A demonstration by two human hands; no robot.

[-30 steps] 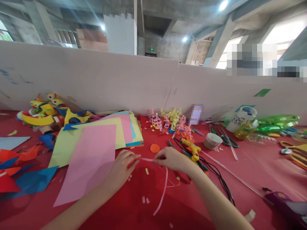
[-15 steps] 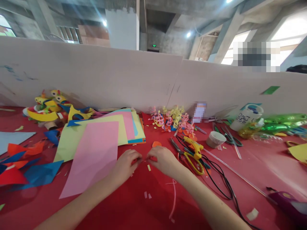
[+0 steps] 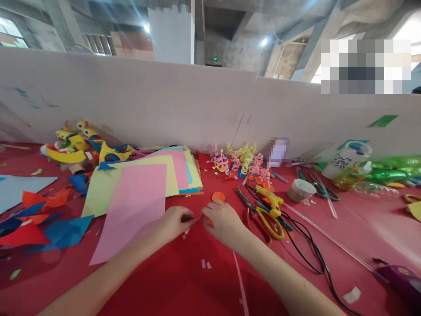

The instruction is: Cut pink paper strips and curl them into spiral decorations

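My left hand (image 3: 179,224) and my right hand (image 3: 222,221) meet fingertip to fingertip over the red table, both closed in a pinch. Between them a thin bit of pink paper strip shows faintly, mostly hidden by the fingers. A longer tail of pink paper strip (image 3: 240,278) runs out from under my right wrist toward the near edge. Just beyond my right fingers lies an orange paper disc (image 3: 219,196). Beside my left hand is a pink paper sheet (image 3: 131,206) on top of yellow sheets (image 3: 95,188). Small pink scraps (image 3: 206,263) lie below the hands.
Right of my hands are scissors (image 3: 269,223), a yellow glue gun (image 3: 270,201) with a black cable (image 3: 307,243), and a paper cup (image 3: 301,191). Curly pink and yellow paper pieces (image 3: 245,160) stand behind. Blue and orange scraps (image 3: 67,232) lie left. A white partition (image 3: 131,101) closes the back.
The pink strip's tail has straightened and now reaches closer to the near edge. Both hands stay pinched together, the left fingers slightly more curled. The whole view has shifted a little.
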